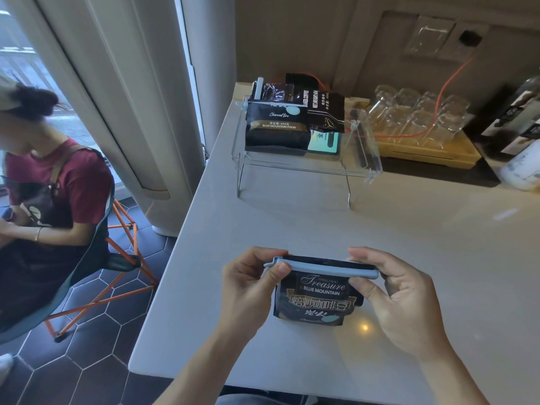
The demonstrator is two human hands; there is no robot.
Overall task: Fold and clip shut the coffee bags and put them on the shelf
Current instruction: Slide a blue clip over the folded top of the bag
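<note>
A black coffee bag (317, 299) with "Treasure Blue Mountain" lettering stands upright on the white counter (292, 229) near its front edge. A long light-blue clip (321, 267) lies across the bag's folded top. My left hand (251, 285) pinches the clip's left end and the bag. My right hand (394, 290) grips the clip's right end, its fingers behind the bag. Farther back stands a clear acrylic shelf (359, 168) holding two clipped black coffee bags, one (274, 127) in front and another (321, 109) lying behind it.
A wooden tray (455, 156) with several upturned glasses (415, 115) sits right of the shelf, crossed by an orange cable. A dark bottle (517, 118) and white jar (523, 168) stand at far right. A seated person (52, 200) is left, beyond the counter edge.
</note>
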